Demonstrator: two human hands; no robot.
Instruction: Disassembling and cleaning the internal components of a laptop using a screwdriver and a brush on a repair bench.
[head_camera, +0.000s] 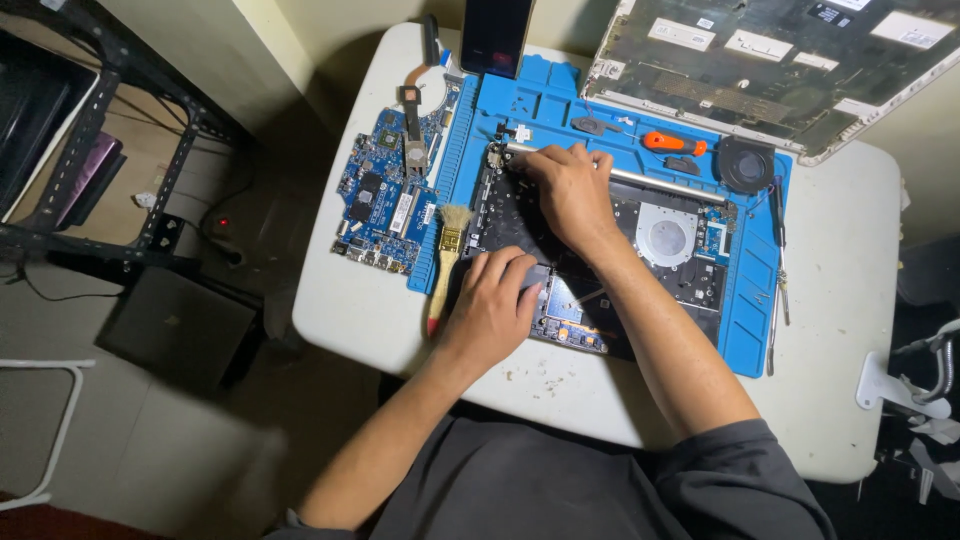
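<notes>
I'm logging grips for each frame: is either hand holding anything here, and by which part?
Neither clearly grips anything. The left hand presses flat on the open laptop base near its front edge; the right hand rests fingertips at its back-left hinge corner.

Blue mat (756, 300), perhaps black chassis (690, 285)

White labels (745, 42) on upturned laptop cover (700, 90)

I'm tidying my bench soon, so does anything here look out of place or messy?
Yes. The blue circuit board lies off the blue mat, on the bare white table. Crumbs of debris dot the table's near edge. The left hand and right hand rest on the opened laptop base.
</notes>
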